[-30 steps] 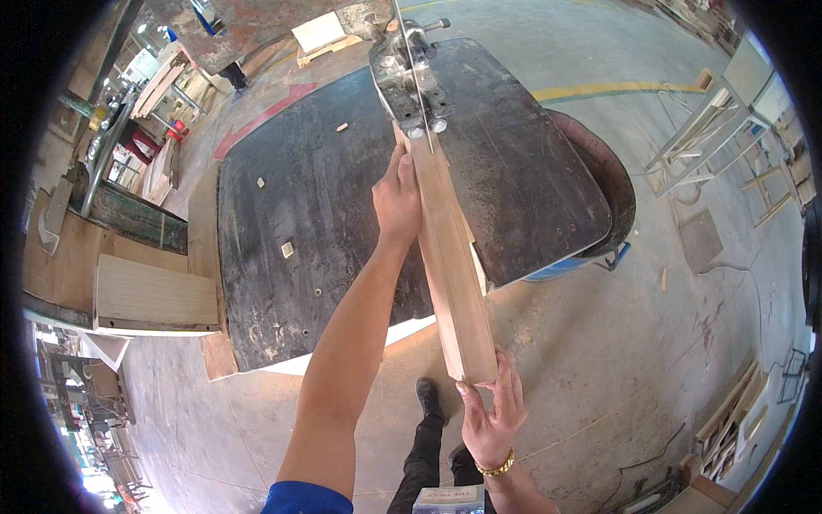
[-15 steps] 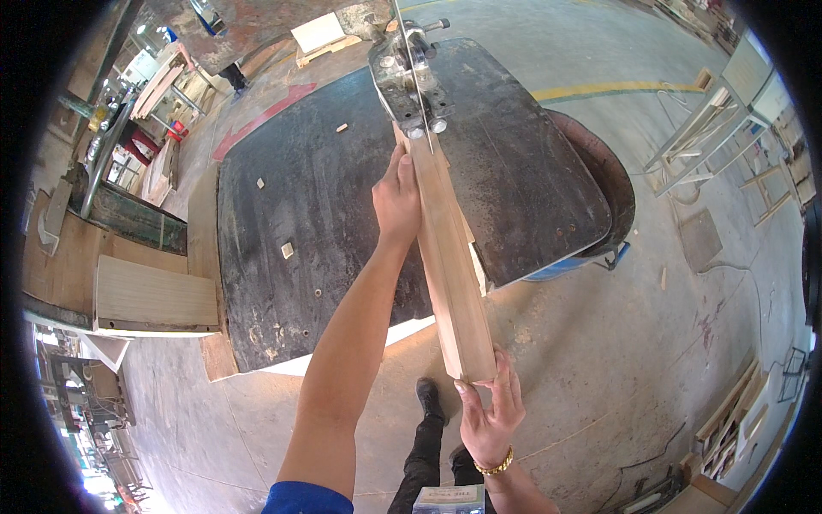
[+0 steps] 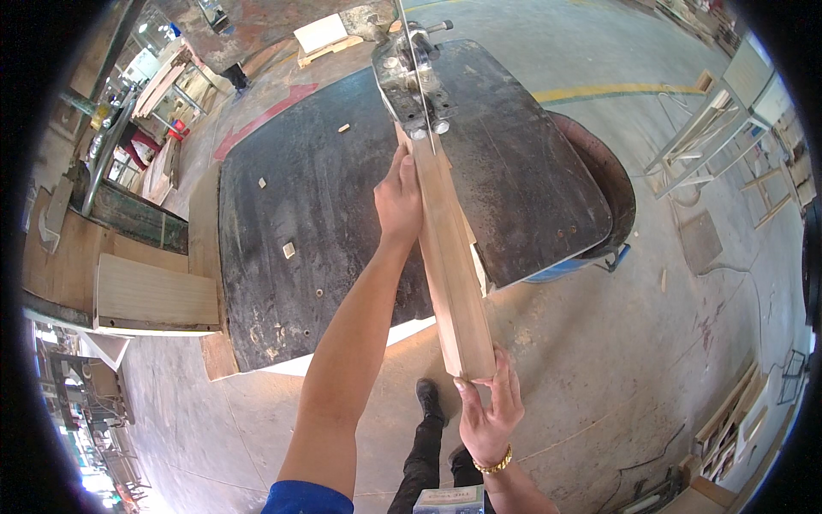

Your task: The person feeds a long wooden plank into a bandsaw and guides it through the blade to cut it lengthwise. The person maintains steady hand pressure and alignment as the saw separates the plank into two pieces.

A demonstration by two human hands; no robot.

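Observation:
A long, light-brown wooden board (image 3: pixel 456 274) runs from the blade of a bandsaw to past the near edge of its dark table (image 3: pixel 300 206). My left hand (image 3: pixel 399 199) is closed against the board's left side, close to the metal blade guide (image 3: pixel 414 86). The thin blade (image 3: pixel 425 94) comes down at the board's far end, just beyond my left fingers. At the near end, my right hand (image 3: pixel 492 409) grips the board between thumb and fingers, off the table. The left fingertips are partly hidden.
Small wood offcuts (image 3: pixel 288 250) lie on the saw table. A round rusty drum (image 3: pixel 618 171) stands under its right side. Metal frames (image 3: pixel 706 128) stand on the floor at right, and wooden strips (image 3: pixel 732 420) lie at lower right. Another person's legs (image 3: pixel 233 77) show far left.

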